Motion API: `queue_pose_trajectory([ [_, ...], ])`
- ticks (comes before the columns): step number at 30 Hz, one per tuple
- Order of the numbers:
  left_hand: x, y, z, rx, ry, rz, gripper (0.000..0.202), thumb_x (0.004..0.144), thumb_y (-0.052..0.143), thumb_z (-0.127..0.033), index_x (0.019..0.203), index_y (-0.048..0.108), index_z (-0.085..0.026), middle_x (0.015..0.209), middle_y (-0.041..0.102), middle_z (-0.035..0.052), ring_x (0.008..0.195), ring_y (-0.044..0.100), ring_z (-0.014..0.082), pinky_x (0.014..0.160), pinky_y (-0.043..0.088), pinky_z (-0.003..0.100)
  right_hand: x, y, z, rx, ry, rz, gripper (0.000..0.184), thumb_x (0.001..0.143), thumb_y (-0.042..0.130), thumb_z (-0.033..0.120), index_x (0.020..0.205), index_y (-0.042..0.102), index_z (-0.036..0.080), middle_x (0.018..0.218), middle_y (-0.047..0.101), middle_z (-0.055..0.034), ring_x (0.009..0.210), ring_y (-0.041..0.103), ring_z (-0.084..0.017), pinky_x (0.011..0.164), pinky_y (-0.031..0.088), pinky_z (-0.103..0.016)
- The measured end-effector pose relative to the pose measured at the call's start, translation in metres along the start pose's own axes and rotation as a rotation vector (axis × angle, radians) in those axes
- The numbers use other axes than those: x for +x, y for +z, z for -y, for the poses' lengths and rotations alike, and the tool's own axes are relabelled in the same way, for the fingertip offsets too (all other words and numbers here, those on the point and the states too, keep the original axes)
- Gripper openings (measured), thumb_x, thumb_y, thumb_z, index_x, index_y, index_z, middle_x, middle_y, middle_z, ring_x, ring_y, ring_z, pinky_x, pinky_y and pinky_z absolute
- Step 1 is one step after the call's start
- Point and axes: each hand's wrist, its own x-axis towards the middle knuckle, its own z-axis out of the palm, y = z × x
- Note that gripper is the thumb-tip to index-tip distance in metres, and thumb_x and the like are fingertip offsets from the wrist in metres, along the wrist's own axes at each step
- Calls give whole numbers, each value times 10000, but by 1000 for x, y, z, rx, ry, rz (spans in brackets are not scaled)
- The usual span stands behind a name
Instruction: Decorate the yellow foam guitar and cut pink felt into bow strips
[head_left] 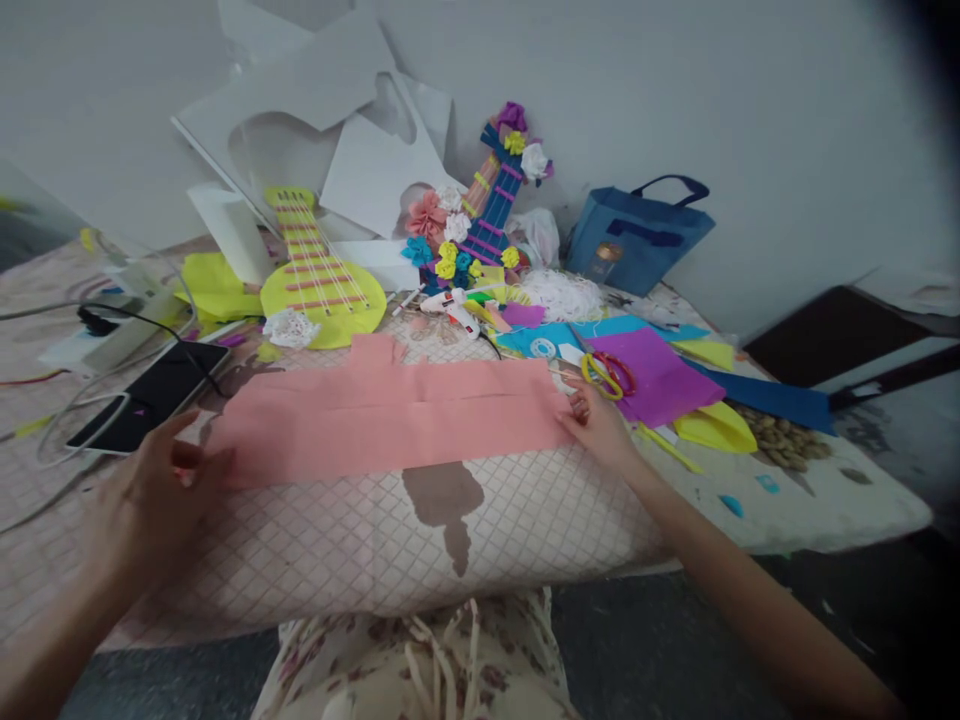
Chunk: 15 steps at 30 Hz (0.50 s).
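Observation:
A long pink felt strip [390, 415] lies folded lengthwise across a quilted pink cushion [360, 540] in front of me. My left hand [154, 490] is closed in a pinch on the strip's left end. At the strip's right end, my right hand [596, 420] pinches the cloth with its fingers pressed together. The strip is stretched flat between both hands.
Yellow-handled scissors [606, 375] lie on purple felt [656, 375] beside my right hand. A yellow felt guitar [319, 280], a blue flowered guitar [487, 215], a glue gun [450, 305], a phone [154, 395] with cables, a blue bag [637, 235] and white foam boards [300, 100] crowd the back.

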Motion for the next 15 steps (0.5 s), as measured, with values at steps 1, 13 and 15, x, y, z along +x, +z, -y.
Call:
queue_pose_trajectory([
  [1,-1,-4,-7,74,-28,-92,595,863,445,-473,1359,333,-164,1048,603,100,986,575,314,811,487,484,-3,-1,5,-60,-51,-35,482,790,545,322,1250,459,208,1101,545,-137,969,569,-289,806,480,-466],
  [13,-27,25,-108,-21,922,232,684,897,437,-402,1476,138,-196,1497,294,112,1378,267,267,1090,263,486,-52,9,63,-301,-578,542,655,923,422,367,1482,86,304,1544,175,-47,1421,76,-269,1112,133,-569],
  [15,-31,25,-100,10,884,250,686,901,426,-414,1478,116,-209,1503,277,104,1377,275,254,1099,250,476,-52,4,53,-284,-549,567,639,926,416,374,1480,105,308,1541,183,-35,1419,109,-253,1120,145,-545],
])
